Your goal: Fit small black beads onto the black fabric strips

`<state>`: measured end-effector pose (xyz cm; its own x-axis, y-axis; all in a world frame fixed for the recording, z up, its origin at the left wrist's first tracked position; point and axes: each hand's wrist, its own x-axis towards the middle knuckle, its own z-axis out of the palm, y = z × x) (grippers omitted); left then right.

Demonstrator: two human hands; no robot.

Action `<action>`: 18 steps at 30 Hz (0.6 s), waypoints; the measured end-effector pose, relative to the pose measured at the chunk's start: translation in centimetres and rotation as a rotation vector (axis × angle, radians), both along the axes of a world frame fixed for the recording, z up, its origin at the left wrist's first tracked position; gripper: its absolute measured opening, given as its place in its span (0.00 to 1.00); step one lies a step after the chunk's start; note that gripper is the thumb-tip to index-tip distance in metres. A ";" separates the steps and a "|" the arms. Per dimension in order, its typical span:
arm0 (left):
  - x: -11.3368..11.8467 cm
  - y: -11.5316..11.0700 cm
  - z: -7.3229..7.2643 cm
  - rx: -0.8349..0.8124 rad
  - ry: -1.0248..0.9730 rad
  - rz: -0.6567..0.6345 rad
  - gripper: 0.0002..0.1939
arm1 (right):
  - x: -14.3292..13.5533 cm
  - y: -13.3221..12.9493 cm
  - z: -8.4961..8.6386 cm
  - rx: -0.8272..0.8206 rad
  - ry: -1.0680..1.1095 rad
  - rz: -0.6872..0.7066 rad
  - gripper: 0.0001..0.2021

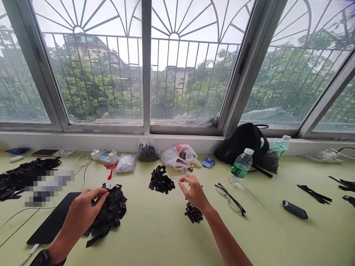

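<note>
My left hand (84, 208) is over a heap of short black fabric strips (112, 210), its thumb and forefinger pinched at the top edge of the heap on one strip. My right hand (195, 192) hovers between two smaller piles, thumb and forefinger curved and apart, with nothing visible between them. Beyond its fingertips lies a pile of black strips with small pale spots (161, 180). Close under the wrist sits a pile of small black rings (193, 213), partly covered by the hand.
Eyeglasses (231, 199) and a water bottle (241, 167) are on the right, near a black case (295, 210). On the left are a dark tablet (55, 221) with a cable and more black strips (24, 175). Plastic bags (180, 157) and a power strip (107, 158) line the window.
</note>
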<state>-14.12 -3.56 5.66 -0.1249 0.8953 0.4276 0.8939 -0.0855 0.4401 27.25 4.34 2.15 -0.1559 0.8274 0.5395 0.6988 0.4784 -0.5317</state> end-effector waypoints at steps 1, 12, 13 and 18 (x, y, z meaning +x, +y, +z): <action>0.5 -0.2 0.4 0.042 -0.073 -0.046 0.14 | 0.8 0.2 0.0 -0.060 -0.032 0.010 0.10; 10.7 0.5 1.8 -0.209 -1.066 -0.529 0.12 | 5.7 0.3 -0.2 -0.447 -0.188 0.049 0.07; 11.4 1.0 1.4 -0.240 -1.121 -0.564 0.11 | 5.8 0.3 -0.1 -0.460 -0.196 0.056 0.07; 13.4 3.5 -2.1 -0.437 -1.143 -0.641 0.10 | 5.7 -0.1 0.4 -0.518 -0.216 0.158 0.06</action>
